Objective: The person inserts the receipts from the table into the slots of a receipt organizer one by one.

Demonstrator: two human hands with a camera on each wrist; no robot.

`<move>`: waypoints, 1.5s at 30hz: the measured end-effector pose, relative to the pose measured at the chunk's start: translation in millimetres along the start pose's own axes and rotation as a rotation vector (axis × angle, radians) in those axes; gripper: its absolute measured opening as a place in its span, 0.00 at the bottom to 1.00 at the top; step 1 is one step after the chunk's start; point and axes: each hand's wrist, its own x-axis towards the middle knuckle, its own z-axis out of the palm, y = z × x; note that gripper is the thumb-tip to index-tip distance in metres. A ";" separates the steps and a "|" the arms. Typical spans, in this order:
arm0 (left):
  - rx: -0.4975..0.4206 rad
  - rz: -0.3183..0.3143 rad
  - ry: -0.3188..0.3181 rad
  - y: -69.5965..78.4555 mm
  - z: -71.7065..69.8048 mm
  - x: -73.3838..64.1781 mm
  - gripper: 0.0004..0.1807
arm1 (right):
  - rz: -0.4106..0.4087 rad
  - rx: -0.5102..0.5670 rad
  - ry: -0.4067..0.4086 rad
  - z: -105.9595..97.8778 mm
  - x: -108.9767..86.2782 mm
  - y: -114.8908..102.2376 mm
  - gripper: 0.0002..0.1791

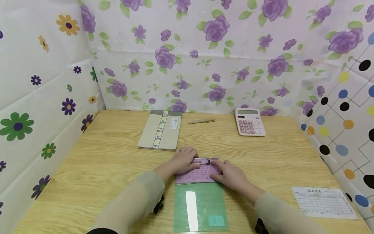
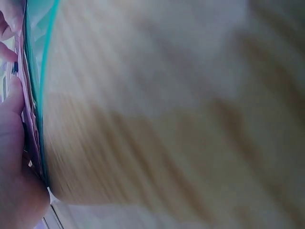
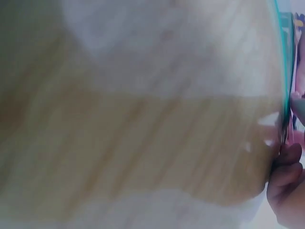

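A small stack of pink printed forms lies over the upper end of a translucent green folder. At its top left, my left hand grips the forms, fingers over the top edge and thumb flat on the paper. My right hand holds the right edge, thumb on the printed face and index finger at a small dark clip near the top. In the right wrist view, curled fingers sit at the green edge. The left wrist view shows the stack's layered side beside the left thumb.
A beige notebook lies behind my left hand, with a tan pen to its right. Farther right is a pink calculator. A white printed form lies on the wooden table's right side. Patterned cloth walls enclose the back and sides.
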 end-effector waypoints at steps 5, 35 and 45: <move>-0.006 0.013 0.016 -0.6 0.1 -0.1 0.21 | -0.001 0.071 -0.063 -8.7 -4.2 16.7 0.33; -0.048 -0.020 -0.004 0.8 -1.9 -2.4 0.22 | 0.093 0.103 -0.114 -108.6 -89.0 199.2 0.38; -0.032 -0.010 0.000 0.1 0.9 -2.4 0.22 | 0.165 -0.033 -0.085 -111.3 -124.0 256.3 0.44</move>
